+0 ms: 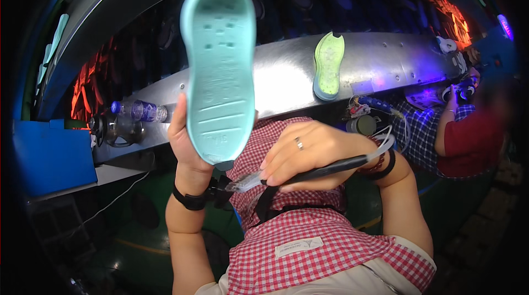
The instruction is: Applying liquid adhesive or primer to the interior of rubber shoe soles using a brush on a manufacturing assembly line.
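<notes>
The left hand point(184, 141) grips a mint-green shoe sole point(219, 69) upright at its heel, fingers wrapped behind it. The right hand point(308, 154), fingers curled together, clasps a black-handled brush point(297, 176) (bristles pointing left) just below the sole.

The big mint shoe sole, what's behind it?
Behind the mint shoe sole, held up by the left hand, runs a shiny metal ledge with a dark space above. A plastic water bottle lies beside it. Whatever sits straight behind the sole is covered.
</notes>
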Tool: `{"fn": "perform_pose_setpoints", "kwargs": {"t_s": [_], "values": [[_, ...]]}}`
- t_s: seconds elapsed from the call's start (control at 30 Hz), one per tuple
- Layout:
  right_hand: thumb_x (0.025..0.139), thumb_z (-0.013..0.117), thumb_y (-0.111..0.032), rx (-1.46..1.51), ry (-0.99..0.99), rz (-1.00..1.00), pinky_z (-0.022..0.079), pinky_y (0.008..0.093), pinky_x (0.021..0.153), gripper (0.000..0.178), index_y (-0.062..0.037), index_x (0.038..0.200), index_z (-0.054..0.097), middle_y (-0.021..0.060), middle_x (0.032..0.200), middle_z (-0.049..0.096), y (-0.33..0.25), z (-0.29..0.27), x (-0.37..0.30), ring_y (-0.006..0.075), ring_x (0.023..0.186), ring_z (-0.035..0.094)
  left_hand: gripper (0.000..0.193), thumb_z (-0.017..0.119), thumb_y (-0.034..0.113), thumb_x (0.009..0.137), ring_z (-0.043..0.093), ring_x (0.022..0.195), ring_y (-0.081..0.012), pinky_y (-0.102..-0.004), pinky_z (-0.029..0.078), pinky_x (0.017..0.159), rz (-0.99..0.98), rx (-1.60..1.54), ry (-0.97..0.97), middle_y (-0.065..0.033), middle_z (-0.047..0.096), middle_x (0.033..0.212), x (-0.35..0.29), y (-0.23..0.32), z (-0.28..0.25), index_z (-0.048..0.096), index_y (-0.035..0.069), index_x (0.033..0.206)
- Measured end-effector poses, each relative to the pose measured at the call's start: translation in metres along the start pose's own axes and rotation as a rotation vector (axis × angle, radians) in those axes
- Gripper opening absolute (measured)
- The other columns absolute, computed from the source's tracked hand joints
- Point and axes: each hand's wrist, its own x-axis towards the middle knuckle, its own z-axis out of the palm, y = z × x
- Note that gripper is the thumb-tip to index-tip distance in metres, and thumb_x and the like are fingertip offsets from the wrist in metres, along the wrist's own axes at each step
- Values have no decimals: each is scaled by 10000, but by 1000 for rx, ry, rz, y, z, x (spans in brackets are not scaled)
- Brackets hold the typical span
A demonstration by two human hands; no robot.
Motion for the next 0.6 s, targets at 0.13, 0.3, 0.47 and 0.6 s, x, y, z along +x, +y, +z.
{"fn": "perform_pose_setpoints", "kwargs": {"t_s": [0.13, 0.3, 0.47, 0.6], "values": [[727, 702, -49, -63, -24, 100, 521, 337, 702, 234, -52, 958, 659, 115, 978, 679, 8, -20, -1, 255, 832, 669, 513, 422, 308, 931, 574, 1067, -293, -394, 462, 926, -279, 217, 194, -208, 552, 1191, -3, -1, 4, 409, -59, 1290], [784, 606, -71, -3, -216, 177, 515, 347, 742, 208, -37, 987, 635, 128, 996, 663, 6, -31, -10, 286, 906, 644, 446, 528, 249, 901, 638, 872, -195, -285, 528, 764, -446, 456, 322, -167, 611, 1053, -6, -4, 14, 490, -69, 1211], [747, 617, -49, -106, -380, 294, 516, 343, 728, 254, -56, 999, 644, 110, 994, 667, 0, -33, -8, 270, 905, 645, 433, 555, 274, 899, 638, 822, -147, -241, 533, 703, -532, 643, 309, -132, 627, 1005, -10, 1, 22, 530, -60, 1173], [735, 609, -25, -58, -233, 262, 515, 341, 756, 243, -51, 974, 644, 132, 1012, 661, -7, -47, -4, 281, 907, 644, 429, 555, 267, 900, 623, 781, -114, -226, 522, 678, -539, 602, 347, -107, 629, 989, -11, 4, 27, 533, -49, 1190]]}}
